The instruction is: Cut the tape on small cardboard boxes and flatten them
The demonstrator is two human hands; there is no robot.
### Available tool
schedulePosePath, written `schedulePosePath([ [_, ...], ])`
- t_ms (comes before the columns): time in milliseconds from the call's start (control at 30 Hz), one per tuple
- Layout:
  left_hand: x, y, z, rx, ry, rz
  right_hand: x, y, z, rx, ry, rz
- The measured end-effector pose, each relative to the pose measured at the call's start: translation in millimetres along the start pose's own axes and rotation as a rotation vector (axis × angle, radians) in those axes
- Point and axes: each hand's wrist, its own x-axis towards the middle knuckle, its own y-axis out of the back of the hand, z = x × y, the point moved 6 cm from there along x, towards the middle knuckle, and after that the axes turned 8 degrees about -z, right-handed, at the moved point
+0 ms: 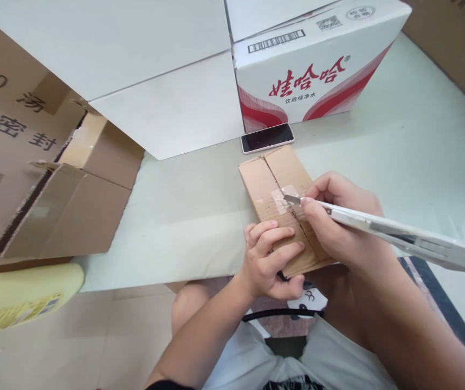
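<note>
Small brown cardboard carton (285, 218) is the piece being worked on; it lies at the near edge of the worktop (192, 216), set at an angle in front of the person's lap, its seamed face up. The left hand (267, 257) grips its near left corner, fingers spread over the top and thumb round the near end. The right hand (334, 233) is closed around a utility knife (379, 227), held much like a pen, with the metal blade (292, 199) out and its tip at the patch of clear tape (278, 201) that spans the seam (272, 171).

The work looks to be at an early stage: knife in hand, blade out, carton steadied. The two top flaps lie flat and meet along the seam, with nothing of the inside showing. Whether the tape is cut at all cannot be told, nor whether the tip presses on it or hovers just above. As far as one can judge, parting the tape and lifting the flaps are not yet done.
</note>
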Motion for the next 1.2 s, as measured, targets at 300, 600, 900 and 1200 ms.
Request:
schedulePosePath([
  [300,0.6,0.8,0.3,0.016,-0.007,0.007,0.4,1.6,-0.2,0.015,-0.013,0.002],
  [600,0.1,0.5,0.7,0.016,0.001,0.024,-1.3,1.5,4.3,0.081,-0.027,0.034],
  [900,4.0,3.6,6.8,-0.070,0.108,0.070,-1.7,0.0,15.4,0.166,-0.043,0.045],
  [1200,9.2,9.9,3.5,-0.232,0.202,0.038,-1.9,1.2,12.2,0.160,-0.051,0.035],
])
